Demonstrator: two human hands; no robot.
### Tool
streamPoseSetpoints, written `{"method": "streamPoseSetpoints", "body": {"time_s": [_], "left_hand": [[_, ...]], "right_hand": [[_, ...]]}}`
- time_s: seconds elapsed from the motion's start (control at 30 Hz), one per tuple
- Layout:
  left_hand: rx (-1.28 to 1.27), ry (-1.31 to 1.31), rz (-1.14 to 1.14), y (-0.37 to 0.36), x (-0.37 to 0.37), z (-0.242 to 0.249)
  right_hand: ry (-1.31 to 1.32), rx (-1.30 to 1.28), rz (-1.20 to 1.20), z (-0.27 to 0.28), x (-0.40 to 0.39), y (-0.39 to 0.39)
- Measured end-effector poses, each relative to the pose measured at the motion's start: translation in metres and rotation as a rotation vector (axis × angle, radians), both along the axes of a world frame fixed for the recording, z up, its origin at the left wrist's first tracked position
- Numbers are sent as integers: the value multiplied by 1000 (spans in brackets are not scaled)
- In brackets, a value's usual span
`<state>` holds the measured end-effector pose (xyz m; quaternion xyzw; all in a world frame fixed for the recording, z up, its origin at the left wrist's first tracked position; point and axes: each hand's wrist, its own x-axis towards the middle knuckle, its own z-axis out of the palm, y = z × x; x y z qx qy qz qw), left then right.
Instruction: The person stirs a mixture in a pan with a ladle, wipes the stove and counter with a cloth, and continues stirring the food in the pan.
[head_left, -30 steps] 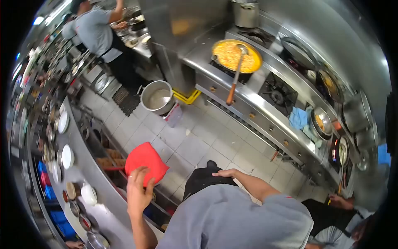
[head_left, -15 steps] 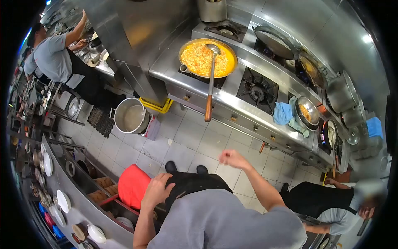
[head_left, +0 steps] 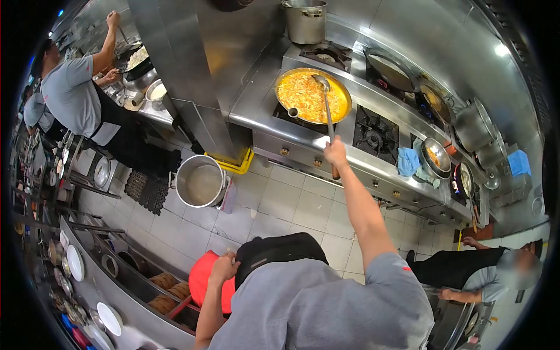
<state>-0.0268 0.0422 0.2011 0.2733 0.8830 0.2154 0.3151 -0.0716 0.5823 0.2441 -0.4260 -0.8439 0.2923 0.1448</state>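
Note:
My right hand [head_left: 335,151] is closed round the wooden handle of a long ladle [head_left: 328,111]. The ladle's bowl rests at the far side of a wide pan [head_left: 345,111] full of orange-yellow liquid with chopped pieces [head_left: 300,93]. That pan stands on the front left burner, its short tubular handle toward me. Down by my black apron [head_left: 280,249], my left hand [head_left: 225,267] has its fingers curled in; whether anything is in them is hidden. Just below and beside it is a red thing [head_left: 202,280], partly covered by my arm.
An empty burner [head_left: 375,137] lies right of the pan. Further along are a blue cloth [head_left: 408,161], a smaller pan [head_left: 434,154] and large pots [head_left: 475,125]. A big pot [head_left: 201,182] stands low on the left. One co-worker [head_left: 70,87] cooks at left; another person [head_left: 461,268] stands at right.
My right hand has reached forward and taken hold of the ladle's handle. My left hand's fingers, spread before, have curled in. The left co-worker's raised arm has shifted.

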Motion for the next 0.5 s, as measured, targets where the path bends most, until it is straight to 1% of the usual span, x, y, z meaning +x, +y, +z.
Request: {"method": "streamPoseSetpoints", "body": {"time_s": [0.07,0.17,0.23,0.27,0.3,0.4,0.43,0.5], "left_hand": [[5,-7,45,-37,-4,-36],[-8,-147,244,-87,0,-87],[116,-145,344,-127,13,-138],[116,-350,559,-142,18,-154],[112,-559,771,-155,25,-165],[-46,-600,988,-196,58,-187],[-96,-610,1058,-195,57,-189],[-100,-653,1090,-189,58,-186]], "right_hand": [[-23,77,14,25,6,-8],[-59,140,32,47,32,-18],[-66,160,29,55,43,-14],[-71,166,25,59,45,-12],[-77,171,19,64,47,-10],[-104,142,-21,70,47,1],[-111,129,-36,70,45,7],[-101,125,-35,65,41,17]]}}
